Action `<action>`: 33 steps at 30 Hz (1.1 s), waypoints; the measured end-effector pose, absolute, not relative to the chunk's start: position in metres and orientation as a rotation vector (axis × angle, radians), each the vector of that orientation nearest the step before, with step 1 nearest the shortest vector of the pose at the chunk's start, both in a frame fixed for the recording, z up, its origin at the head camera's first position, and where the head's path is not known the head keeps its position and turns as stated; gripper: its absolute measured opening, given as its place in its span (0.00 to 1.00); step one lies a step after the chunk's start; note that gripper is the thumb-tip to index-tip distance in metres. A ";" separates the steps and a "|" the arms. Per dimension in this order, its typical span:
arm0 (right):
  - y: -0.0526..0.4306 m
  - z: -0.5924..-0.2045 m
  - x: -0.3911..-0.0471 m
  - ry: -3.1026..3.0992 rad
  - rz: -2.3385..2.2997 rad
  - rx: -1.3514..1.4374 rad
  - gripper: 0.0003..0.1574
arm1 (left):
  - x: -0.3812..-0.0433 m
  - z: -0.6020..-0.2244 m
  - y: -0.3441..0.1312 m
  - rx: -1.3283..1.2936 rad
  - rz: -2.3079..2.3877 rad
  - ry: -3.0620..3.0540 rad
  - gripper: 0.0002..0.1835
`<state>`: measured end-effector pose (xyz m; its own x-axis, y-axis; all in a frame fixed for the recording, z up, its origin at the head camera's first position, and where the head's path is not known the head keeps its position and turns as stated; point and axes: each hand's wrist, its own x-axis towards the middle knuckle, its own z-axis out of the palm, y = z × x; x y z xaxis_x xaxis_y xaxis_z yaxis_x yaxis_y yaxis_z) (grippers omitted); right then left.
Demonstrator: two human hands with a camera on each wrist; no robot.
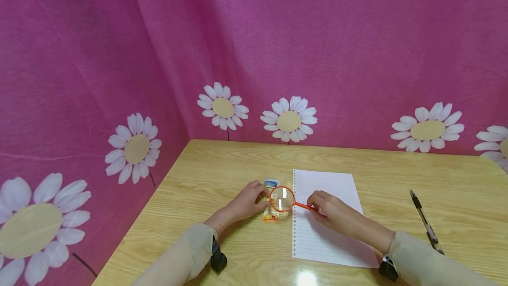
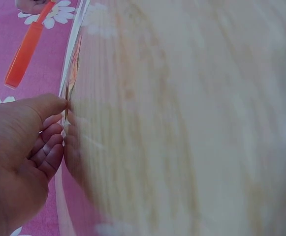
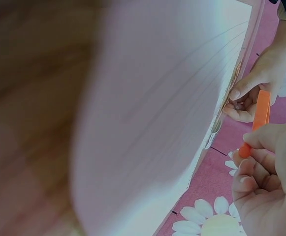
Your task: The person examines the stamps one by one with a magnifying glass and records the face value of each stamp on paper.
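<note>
Over a card, a magnifier is clamped in the right hand's fingers; the card is touched by the left hand, fingers apart.

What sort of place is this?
Probably an indoor desk corner, perhaps screened off: a wood-grained table with lined paper on it, a magnifying glass in hand, and pink daisy-print cloth hanging behind and to the left.

We get bright, even light in head view, w/ glare on the table nr btm of frame & white reflections in the lens. Wrist views: dimmer, hazy; we see paper blurred, blooming up top.
</note>
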<state>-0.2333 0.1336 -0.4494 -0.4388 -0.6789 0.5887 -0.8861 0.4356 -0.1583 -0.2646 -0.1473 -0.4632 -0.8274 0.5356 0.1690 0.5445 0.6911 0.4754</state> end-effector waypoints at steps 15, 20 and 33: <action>0.132 -0.449 -0.232 -2.263 0.647 1.321 0.17 | -0.264 -0.463 -0.148 -0.922 -0.816 -2.870 0.07; 0.132 -0.449 -0.232 -2.274 0.644 1.318 0.16 | -0.264 -0.461 -0.148 -0.916 -0.822 -2.883 0.07; 0.131 -0.450 -0.232 -2.299 0.623 1.305 0.17 | -0.264 -0.462 -0.148 -0.919 -0.816 -2.876 0.07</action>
<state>-0.2323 0.1305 -0.4505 -0.4693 -0.6825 0.5602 -0.8721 0.4579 -0.1727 -0.2637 -0.1481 -0.4616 -0.8273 0.5366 0.1664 0.5440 0.6914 0.4754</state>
